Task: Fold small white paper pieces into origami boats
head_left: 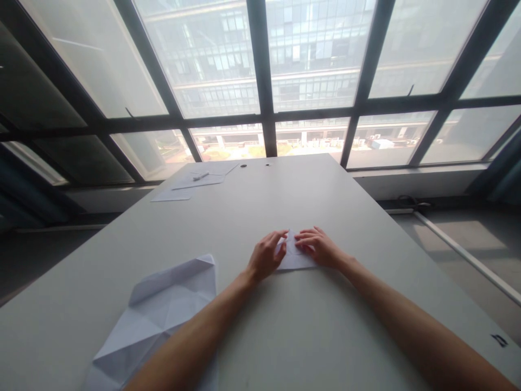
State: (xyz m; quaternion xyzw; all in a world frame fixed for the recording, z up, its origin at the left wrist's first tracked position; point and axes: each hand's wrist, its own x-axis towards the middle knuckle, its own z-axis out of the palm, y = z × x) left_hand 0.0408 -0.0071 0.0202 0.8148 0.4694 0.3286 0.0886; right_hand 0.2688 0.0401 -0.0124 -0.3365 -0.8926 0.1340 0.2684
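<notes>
A small folded sheet of white paper lies on the table in front of me, its top tapering to a point between my hands. At its left side is my left hand, with the thumb and forefinger curved and a gap between them, the fingertips touching the paper. My right hand comes in from the other side, fingers spread and resting on the paper's right part. Some of the paper's edges are hidden under the fingers. Left of my left forearm lies a larger creased white sheet, its folds standing up a little; the forearm covers part of it.
The white table reaches toward the windows. Flat white sheets lie at its far left, with a small white object on top. Two round holes show near the far edge. A small black mark is at the right edge.
</notes>
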